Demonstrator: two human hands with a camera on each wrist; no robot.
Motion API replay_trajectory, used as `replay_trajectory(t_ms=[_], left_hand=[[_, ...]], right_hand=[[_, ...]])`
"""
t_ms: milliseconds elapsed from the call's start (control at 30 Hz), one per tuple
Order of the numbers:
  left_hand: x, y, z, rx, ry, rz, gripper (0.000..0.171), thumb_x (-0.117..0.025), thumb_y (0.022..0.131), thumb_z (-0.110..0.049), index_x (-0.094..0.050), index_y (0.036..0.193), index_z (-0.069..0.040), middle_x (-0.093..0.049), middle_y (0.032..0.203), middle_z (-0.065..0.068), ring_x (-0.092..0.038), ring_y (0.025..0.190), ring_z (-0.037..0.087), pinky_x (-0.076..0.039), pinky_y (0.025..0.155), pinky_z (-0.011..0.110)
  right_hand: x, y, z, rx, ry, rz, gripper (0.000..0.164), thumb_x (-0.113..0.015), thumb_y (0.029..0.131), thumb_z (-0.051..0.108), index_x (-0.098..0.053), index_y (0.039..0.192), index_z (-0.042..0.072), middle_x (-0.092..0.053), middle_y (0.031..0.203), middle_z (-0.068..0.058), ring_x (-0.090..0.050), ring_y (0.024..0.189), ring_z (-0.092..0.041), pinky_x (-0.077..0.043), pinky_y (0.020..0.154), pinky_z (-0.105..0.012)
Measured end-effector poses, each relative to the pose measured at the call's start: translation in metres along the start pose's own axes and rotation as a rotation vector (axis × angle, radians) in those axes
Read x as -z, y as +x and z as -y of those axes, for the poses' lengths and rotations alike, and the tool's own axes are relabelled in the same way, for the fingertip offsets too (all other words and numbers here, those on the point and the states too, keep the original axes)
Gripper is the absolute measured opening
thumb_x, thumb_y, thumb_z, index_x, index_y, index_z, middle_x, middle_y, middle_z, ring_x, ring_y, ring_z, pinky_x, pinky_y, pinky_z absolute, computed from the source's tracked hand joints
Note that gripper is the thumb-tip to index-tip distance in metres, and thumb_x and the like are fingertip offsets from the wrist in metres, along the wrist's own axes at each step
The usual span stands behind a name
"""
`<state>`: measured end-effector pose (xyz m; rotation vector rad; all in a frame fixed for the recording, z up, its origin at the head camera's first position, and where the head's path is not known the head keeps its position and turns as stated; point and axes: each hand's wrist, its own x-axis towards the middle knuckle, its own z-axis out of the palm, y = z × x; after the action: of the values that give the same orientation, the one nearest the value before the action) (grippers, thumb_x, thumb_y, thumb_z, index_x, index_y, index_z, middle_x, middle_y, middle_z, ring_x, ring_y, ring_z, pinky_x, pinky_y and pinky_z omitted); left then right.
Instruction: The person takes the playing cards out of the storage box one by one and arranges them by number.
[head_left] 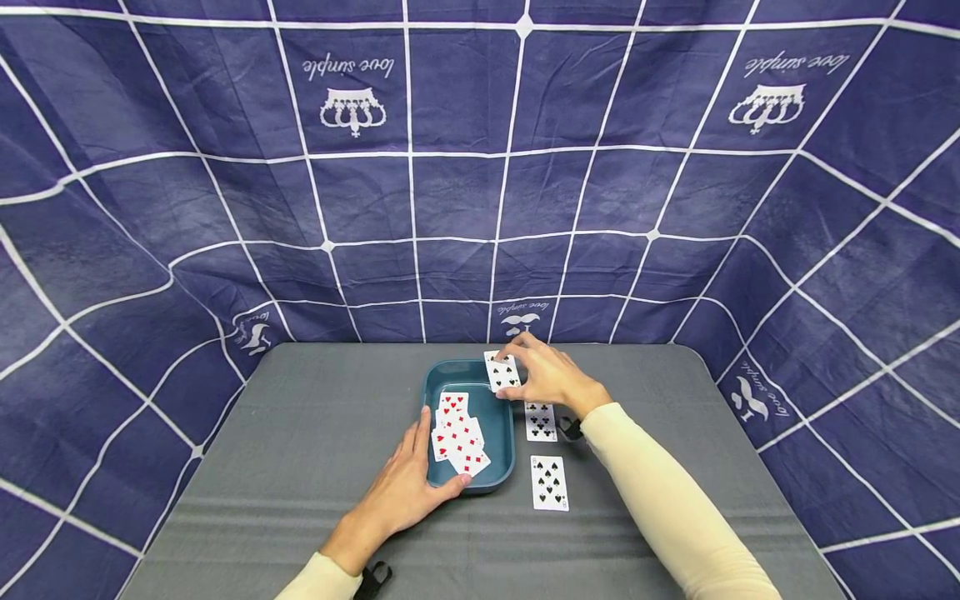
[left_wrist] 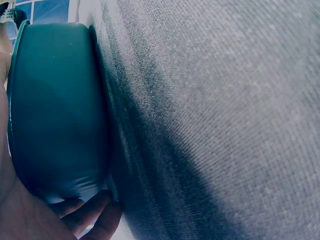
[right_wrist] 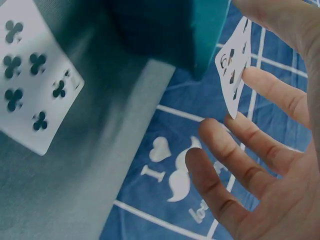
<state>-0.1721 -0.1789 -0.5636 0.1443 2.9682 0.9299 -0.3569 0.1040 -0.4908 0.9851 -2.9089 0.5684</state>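
Note:
My right hand [head_left: 553, 375] pinches a six of spades playing card [head_left: 495, 379] between thumb and fingers, over the far right corner of a teal tray [head_left: 498, 425]. In the right wrist view, that card [right_wrist: 233, 70] is tilted and the other fingers are spread. Several overlapping red-suit cards [head_left: 459, 433], hearts and diamonds, lie face up inside the tray. At the tray's near left corner, my left hand [head_left: 405, 492] holds it, thumb on the near rim and fingers along the left side. The left wrist view shows fingers [left_wrist: 95, 212] bent against the tray wall [left_wrist: 60, 105].
Right of the tray, a clubs card [head_left: 540, 423] lies face up, partly under the right hand. Nearer me is a spades card [head_left: 550, 483]. The grey table [head_left: 315, 433] ends at a blue cloth [head_left: 457, 200] with white lines, behind and at both sides.

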Motion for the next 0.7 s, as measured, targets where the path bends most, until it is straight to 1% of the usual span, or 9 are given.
replay_trajectory(t_ms=[133, 233, 367, 533, 700], left_hand=[[0.000, 0.000, 0.000, 0.002, -0.007, 0.002, 0.139, -0.081, 0.093, -0.084, -0.013, 0.188, -0.008, -0.043, 0.181, 0.028, -0.058, 0.156, 0.055, -0.050, 0.125, 0.073], [0.000, 0.000, 0.000, 0.000, -0.007, -0.002, 0.139, -0.080, 0.093, -0.084, -0.013, 0.188, -0.008, -0.043, 0.181, 0.028, -0.058, 0.157, 0.055, -0.050, 0.126, 0.074], [0.001, 0.000, -0.001, -0.006, -0.012, -0.009, 0.138, -0.081, 0.094, -0.082, -0.013, 0.188, -0.008, -0.043, 0.182, 0.029, -0.057, 0.158, 0.055, -0.050, 0.125, 0.074], [0.001, -0.001, -0.001, -0.009, -0.021, -0.010, 0.138, -0.082, 0.094, -0.082, -0.013, 0.188, -0.008, -0.043, 0.182, 0.027, -0.057, 0.158, 0.054, -0.050, 0.125, 0.074], [0.001, -0.002, -0.001, -0.009, -0.028, -0.015, 0.138, -0.082, 0.093, -0.082, -0.014, 0.188, -0.009, -0.043, 0.183, 0.026, -0.058, 0.158, 0.053, -0.050, 0.125, 0.074]], right_hand=[[0.000, -0.002, -0.011, -0.032, -0.016, -0.007, 0.063, -0.095, 0.092, 0.060, -0.075, 0.147, 0.037, -0.066, 0.153, -0.003, -0.077, 0.116, -0.030, -0.066, 0.093, -0.062], [-0.001, -0.003, -0.020, -0.045, -0.034, -0.017, 0.064, -0.095, 0.092, 0.063, -0.076, 0.146, 0.035, -0.067, 0.152, -0.006, -0.076, 0.127, -0.036, -0.066, 0.096, -0.066], [-0.002, -0.005, -0.031, -0.073, -0.038, -0.027, 0.065, -0.094, 0.092, 0.062, -0.076, 0.147, 0.032, -0.067, 0.154, -0.010, -0.074, 0.133, -0.039, -0.065, 0.099, -0.068], [-0.007, -0.010, -0.042, -0.114, -0.020, -0.028, 0.065, -0.093, 0.093, 0.059, -0.076, 0.148, 0.028, -0.066, 0.158, -0.013, -0.069, 0.143, -0.044, -0.062, 0.110, -0.070], [-0.016, -0.011, -0.056, -0.146, -0.007, -0.031, 0.065, -0.094, 0.094, 0.057, -0.077, 0.148, 0.026, -0.066, 0.156, -0.015, -0.069, 0.142, -0.046, -0.061, 0.110, -0.072]])
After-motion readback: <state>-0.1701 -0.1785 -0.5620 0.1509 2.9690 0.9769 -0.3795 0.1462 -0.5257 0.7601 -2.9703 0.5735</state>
